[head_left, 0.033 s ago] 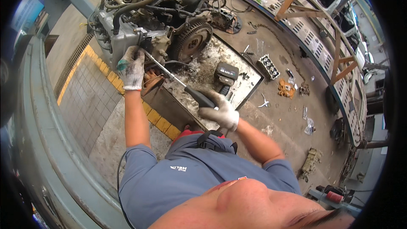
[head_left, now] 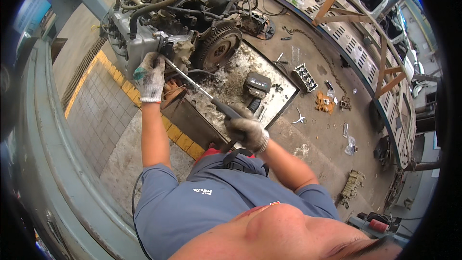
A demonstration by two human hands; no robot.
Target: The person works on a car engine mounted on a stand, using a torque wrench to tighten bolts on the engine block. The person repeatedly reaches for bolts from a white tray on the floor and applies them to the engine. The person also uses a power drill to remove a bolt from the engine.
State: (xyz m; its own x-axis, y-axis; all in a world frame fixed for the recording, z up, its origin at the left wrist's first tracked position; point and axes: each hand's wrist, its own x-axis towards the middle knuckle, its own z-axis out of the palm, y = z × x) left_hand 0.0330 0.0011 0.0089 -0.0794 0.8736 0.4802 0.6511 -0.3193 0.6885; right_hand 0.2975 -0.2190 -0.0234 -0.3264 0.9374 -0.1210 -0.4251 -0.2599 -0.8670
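Both my hands wear pale knitted gloves stained with grime. My right hand (head_left: 248,132) is closed round the black grip of a long-handled ratchet wrench (head_left: 196,84). Its steel shaft slants up and left to the engine (head_left: 163,21). At that far end my left hand (head_left: 150,77), with a green patch on its glove, has its fingers curled against the wrench's head, beside the engine's grey metal cover. The fingers partly hide the head and whatever it sits on. A toothed flywheel (head_left: 219,50) faces me right of the wrench.
The engine rests on a dirty metal-topped stand (head_left: 284,96), with a black cordless power tool (head_left: 257,84) lying there. A cylinder head (head_left: 305,77), an orange rag (head_left: 325,102) and a chain (head_left: 322,53) lie on the floor. A slotted metal frame (head_left: 351,43) curves along the right.
My right hand has turned over the grip and closed more firmly round it, moving slightly down. The wrench's grip has shifted slightly. My left hand stays where it was.
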